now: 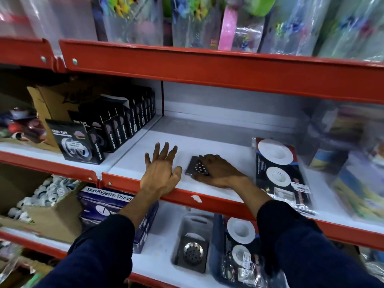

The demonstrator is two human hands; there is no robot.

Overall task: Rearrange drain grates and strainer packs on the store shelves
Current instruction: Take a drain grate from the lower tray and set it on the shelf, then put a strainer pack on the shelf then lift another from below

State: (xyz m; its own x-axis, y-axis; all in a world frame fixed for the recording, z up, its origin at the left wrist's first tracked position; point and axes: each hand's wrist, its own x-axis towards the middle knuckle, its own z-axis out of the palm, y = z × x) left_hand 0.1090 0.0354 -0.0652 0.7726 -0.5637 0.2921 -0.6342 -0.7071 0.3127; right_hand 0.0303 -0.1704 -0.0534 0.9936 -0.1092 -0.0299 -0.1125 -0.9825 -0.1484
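A square steel drain grate with round holes lies flat on the white middle shelf. My right hand covers its right half, fingers curled over it. My left hand rests just left of the grate, flat on the shelf with fingers spread and holding nothing. A strainer pack with white round strainers lies to the right on the same shelf. On the shelf below sit another drain grate in a clear pack and a second strainer pack.
Black nano tape boxes stand in rows at the left of the middle shelf. A blue thread box and a carton of white fittings sit below. Red shelf rails run above and along each edge. Blurred packs stand at far right.
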